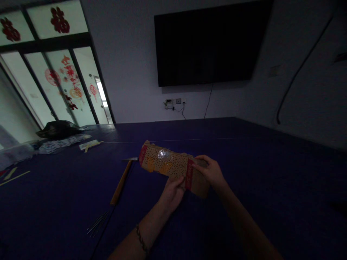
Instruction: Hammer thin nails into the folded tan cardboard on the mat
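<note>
so, both hands [172, 192] on dotted cardboard [176, 164]

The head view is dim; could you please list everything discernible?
cardboard: one, brown and red, centre
hammer: one, brown handle, left of cardboard
nail-like rods: several, grey, lower left
strips: several, pale yellow, left
bundle: one, dark, far left
surface: one, dark blue, underneath
television: one, black, wall
sockets: several, pale, below television
cable: one, dark, right
decorations: several, red, glass panels
bracelet: one, dark, left wrist
left hand: one, bare, cardboard's lower edge
right hand: one, bare, cardboard's right end
</note>
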{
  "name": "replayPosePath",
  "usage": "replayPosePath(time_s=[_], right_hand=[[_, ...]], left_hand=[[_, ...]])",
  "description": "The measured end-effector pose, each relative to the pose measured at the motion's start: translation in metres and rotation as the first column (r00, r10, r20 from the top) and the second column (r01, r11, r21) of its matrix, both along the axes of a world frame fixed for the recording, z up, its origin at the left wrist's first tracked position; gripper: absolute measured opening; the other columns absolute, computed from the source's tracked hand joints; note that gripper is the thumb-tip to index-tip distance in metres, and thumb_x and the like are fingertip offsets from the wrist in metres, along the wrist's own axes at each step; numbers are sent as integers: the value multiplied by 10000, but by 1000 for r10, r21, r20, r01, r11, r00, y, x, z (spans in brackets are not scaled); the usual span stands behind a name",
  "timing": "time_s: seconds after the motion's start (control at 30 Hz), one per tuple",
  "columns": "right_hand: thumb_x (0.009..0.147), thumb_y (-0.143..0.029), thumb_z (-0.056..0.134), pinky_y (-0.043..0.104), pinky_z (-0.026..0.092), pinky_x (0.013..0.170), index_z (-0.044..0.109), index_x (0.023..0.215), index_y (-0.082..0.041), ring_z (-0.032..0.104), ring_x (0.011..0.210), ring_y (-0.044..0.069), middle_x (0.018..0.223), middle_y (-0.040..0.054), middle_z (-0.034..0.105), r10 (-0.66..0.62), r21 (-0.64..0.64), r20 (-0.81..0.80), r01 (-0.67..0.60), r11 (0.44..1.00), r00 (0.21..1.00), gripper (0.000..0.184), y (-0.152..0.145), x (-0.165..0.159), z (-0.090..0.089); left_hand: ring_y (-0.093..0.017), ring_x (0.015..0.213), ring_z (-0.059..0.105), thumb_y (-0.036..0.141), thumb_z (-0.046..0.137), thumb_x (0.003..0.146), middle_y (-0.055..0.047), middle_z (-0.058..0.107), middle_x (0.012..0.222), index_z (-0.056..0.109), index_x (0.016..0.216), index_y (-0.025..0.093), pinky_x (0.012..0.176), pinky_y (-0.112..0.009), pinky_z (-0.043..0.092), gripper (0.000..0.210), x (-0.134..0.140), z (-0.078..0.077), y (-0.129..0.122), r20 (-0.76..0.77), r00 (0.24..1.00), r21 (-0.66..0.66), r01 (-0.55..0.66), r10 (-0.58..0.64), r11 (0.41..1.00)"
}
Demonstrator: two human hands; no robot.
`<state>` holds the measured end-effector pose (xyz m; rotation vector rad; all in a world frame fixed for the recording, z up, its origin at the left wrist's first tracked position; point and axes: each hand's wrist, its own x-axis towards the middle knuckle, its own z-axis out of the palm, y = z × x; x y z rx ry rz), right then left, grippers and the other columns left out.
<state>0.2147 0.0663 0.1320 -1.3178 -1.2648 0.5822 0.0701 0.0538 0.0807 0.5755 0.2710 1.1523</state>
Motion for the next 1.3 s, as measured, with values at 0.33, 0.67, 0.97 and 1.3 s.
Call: replayPosePath(time_s=[0.33,0.67,0.97,1.3], right_hand=[[450,-311,686,295,412,614,590,620,-195,549,614,161,602,-32,594,93,-131,-41,-98,987,995,228,-4,1,5],[456,-267,690,261,405,570,577,600,-196,528,544,122,552,-54,584,200,-219,-150,-230,948,968,196,5,5,-21],[465,-248,650,258,421,551,605,566,-189,548,522,130,510,-57,596,260,-310,-42,-260,915,965,126,0,17,-82],[616,-261,622,379,457,755,667,762,-211,606,775,224,797,52,684,227,-252,449,-121,960,864,162,-2,30,-114]], left_hand=[[-210,952,630,92,625,725,-88,670,1029,591,1048,136,881,-347,480,328,12,-3,-8,-34,984,-187,-180,176,966],[-206,978,620,114,586,768,-79,670,1005,600,971,141,835,-317,506,206,19,-13,-22,-126,969,-331,-244,213,912],[-206,809,663,217,634,724,-100,692,876,634,817,139,848,-370,463,121,-25,-52,-72,-547,799,-311,83,-250,947],[-295,1278,339,256,648,708,-52,535,1275,605,1116,303,1085,-489,40,413,-49,-42,-34,-783,395,618,405,481,673]])
